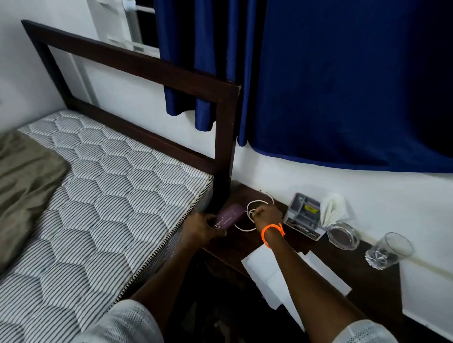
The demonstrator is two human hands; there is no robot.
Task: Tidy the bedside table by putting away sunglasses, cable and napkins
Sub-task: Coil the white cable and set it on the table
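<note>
My left grip clasps the purple case; my right grip pinches the white cable (limp, light, springy) at its coil.

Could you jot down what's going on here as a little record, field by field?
place: dark bedside table beside a bed
left hand: grips a purple case
right hand: pinches the white cable, partly coiled
napkins: white sheets at the table's front edge
also there: clear organiser box, folded tissue, glass ashtray, drinking glass
sunglasses: not visible
</note>
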